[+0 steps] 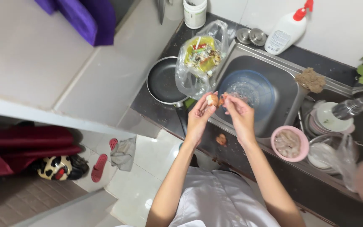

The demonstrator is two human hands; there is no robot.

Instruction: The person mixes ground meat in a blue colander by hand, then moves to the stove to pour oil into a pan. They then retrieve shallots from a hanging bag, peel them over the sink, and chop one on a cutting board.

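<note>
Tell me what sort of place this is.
Most likely a small home kitchen: a steel sink holding a blue bowl, a frying pan on the dark counter, and a dish soap bottle.

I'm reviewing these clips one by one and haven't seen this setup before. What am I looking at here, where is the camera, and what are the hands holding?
No machine here: a person wears one camera on the head, looking down at their own bare hands over a kitchen sink. The left hand holds a small brownish-white item, perhaps an onion or egg; the right hand picks at it. In the sink sits a blue bowl. On the dark counter lie a black pan, a plastic bag of scraps and a pink bowl.
</note>
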